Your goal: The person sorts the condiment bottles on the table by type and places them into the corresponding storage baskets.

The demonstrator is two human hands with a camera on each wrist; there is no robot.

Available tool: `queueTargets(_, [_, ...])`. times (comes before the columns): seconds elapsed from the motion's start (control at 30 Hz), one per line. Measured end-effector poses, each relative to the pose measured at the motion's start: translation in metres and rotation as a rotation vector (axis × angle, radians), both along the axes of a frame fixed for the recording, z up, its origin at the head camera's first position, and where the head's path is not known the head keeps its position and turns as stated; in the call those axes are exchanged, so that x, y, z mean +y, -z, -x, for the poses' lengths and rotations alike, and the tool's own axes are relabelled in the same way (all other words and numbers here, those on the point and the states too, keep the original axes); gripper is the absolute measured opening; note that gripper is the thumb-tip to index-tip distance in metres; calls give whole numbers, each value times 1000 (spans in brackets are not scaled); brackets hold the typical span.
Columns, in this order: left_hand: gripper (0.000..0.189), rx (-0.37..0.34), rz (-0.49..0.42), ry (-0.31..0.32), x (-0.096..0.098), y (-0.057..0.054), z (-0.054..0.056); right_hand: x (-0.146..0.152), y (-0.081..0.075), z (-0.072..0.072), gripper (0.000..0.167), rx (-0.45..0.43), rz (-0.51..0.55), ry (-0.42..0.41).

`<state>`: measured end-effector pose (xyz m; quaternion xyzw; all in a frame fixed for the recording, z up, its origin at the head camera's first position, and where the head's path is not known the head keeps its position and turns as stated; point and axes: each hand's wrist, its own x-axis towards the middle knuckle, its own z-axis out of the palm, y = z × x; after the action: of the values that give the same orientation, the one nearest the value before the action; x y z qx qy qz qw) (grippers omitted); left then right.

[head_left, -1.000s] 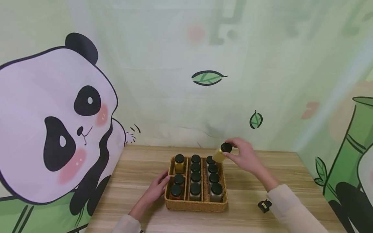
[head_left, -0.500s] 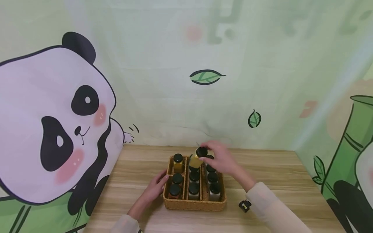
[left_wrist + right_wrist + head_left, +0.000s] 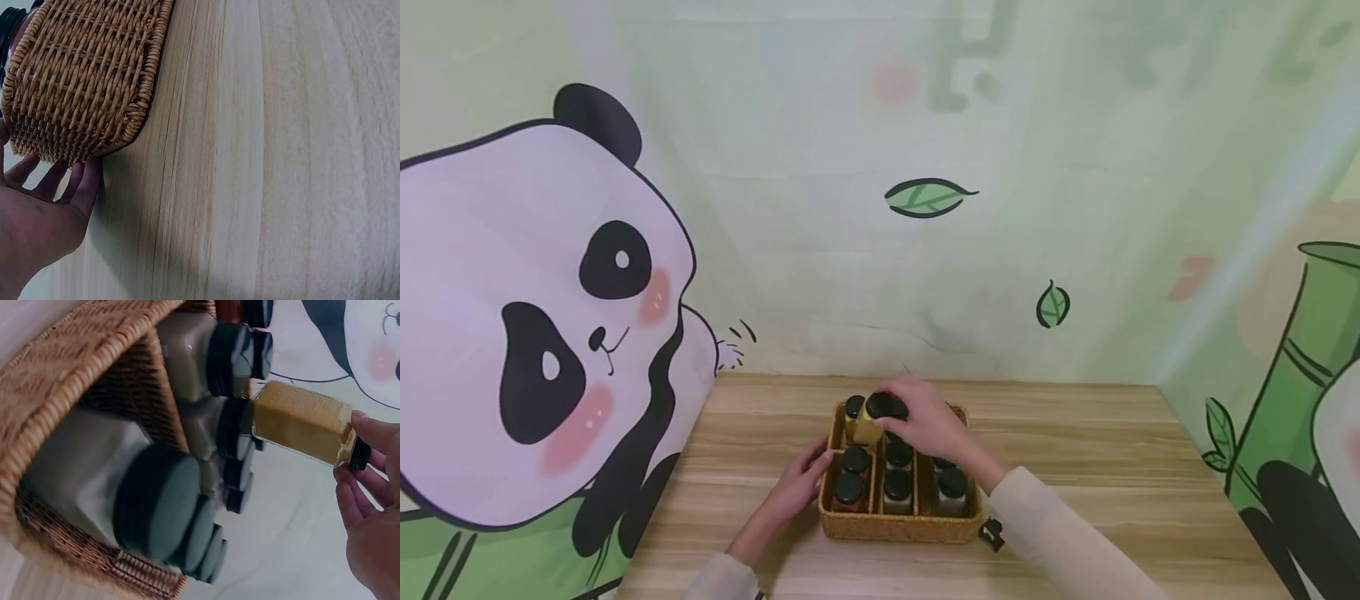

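Note:
My right hand (image 3: 921,417) pinches a glass spice jar of yellow powder (image 3: 303,422) by its black lid, holding it tilted over the back left of a wicker basket (image 3: 898,527). Close beside it stands another black-lidded jar with yellow contents (image 3: 853,408) in the back left compartment. At the basket's left side is my left hand (image 3: 801,483); in the left wrist view its extended fingers (image 3: 87,184) touch the woven outer wall. Dividers split the basket into columns of black-lidded jars, including a reddish one (image 3: 848,492) at front left. My right hand hides part of the back jars.
The basket stands on a wood-grain table (image 3: 1075,467). Behind the table hangs a backdrop (image 3: 805,275) printed with pandas and leaves. A small black device (image 3: 991,533) shows beside my right sleeve (image 3: 1037,517).
My right hand has carried the yellow jar leftward, from above the basket's back right corner across the middle column to the back left. The left hand stays at the basket's side.

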<state>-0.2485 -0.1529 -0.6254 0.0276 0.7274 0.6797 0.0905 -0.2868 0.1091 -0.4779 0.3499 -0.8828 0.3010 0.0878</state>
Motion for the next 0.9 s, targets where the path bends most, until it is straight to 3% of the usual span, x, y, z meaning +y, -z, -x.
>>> queueTargets(0.2, [62, 1, -19, 0, -2, 0, 0, -9, 16, 7, 41, 6, -9, -7])
queueTargets(0.47, [63, 1, 18, 7, 0, 1, 1, -15, 30, 9, 44, -50, -29, 17])
queueTargets(0.9, [59, -5, 28, 23, 0, -1, 1, -28, 44, 11, 45, -126, -83, 62])
